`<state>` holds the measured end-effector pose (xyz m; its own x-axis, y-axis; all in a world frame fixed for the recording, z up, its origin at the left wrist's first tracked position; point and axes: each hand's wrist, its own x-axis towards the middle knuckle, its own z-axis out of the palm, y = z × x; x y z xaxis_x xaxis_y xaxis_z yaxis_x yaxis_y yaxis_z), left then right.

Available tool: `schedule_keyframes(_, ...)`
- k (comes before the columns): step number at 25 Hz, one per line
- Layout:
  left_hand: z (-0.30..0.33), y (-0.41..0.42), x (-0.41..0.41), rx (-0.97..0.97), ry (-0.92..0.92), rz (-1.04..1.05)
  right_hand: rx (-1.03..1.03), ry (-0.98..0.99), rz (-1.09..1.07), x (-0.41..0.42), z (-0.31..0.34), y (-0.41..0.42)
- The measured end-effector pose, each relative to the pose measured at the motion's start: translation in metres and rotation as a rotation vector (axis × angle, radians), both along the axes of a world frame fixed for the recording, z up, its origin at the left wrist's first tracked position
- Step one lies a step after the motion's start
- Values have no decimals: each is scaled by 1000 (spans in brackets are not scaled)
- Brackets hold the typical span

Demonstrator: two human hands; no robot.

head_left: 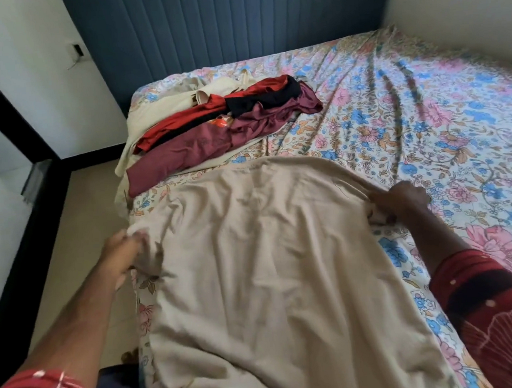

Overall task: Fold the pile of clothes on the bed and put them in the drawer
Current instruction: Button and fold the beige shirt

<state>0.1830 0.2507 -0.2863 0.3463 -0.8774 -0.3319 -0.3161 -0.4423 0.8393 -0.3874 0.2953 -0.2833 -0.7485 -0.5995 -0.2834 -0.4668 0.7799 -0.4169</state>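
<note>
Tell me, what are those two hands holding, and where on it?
Both hold the beige garment spread on the bed: the left hand grips its left edge, the right hand its right edge.

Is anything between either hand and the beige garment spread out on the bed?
Nothing visible. The left hand and right hand each already grip an edge of the wide beige cloth garment, which lies flat on the floral bed sheet. The pile of red, maroon and black clothes sits beyond it.
</note>
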Motion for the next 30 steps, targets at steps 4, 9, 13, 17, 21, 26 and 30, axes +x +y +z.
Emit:
schedule_keyframes(4, -3, -8, 24, -30, 550, 351, -417, -366, -244, -7, 19, 6)
schedule_keyframes(9, -2, 15, 13, 160, 687, 218, -438, -618, -170, -2, 20, 14)
schedule_keyframes(13, 14, 4, 13, -51, 778, 333, -627, -335, -188, -5, 28, 17)
schedule_keyframes(17, 23, 19, 3, 50, 741, 227, -472, -378, -46, -4, 13, 37)
schedule_keyframes(21, 7, 29, -3, 108, 631, 205, -486, -460, 106, -13, 5, 49)
schedule_keyframes(26, 2, 13, 9, -95, 364, 385, -328, 208, 146, 17, 10, 53)
schedule_keyframes(30, -12, 18, 10, -40, 215, 332, -421, 411, 246, 85, 8, 66)
